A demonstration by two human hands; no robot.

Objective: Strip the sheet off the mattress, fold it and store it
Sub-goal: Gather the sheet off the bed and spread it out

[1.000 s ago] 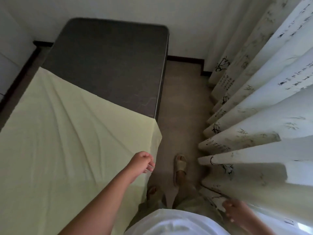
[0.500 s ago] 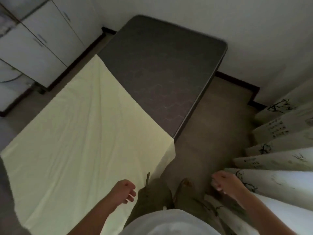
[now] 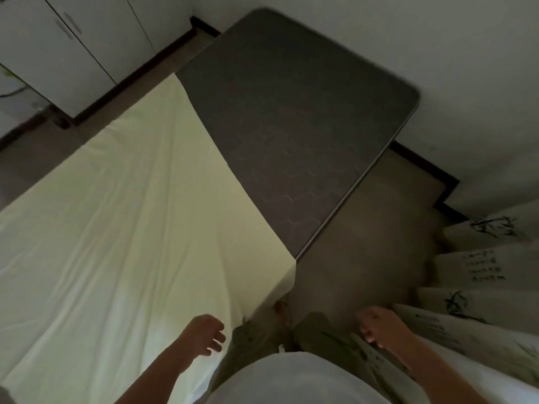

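At the near side of the bed, the pale sheet (image 3: 122, 243) covers only the near part of the mattress (image 3: 291, 135), its corner draped over the edge; the far part lies bare; the left hand (image 3: 204, 335) hangs over the sheet's near edge, fingers loosely curled, and I cannot tell whether it pinches cloth; the right hand (image 3: 376, 325) hangs loosely curled by the leg, holding nothing; a one-handed pull would likely bunch the sheet or drop it onto the floor (image 3: 379, 228); the gap is narrow, with the curtain (image 3: 481, 287) close at the right and cabinets (image 3: 73, 39) beyond the bed, so little room to spread a fold
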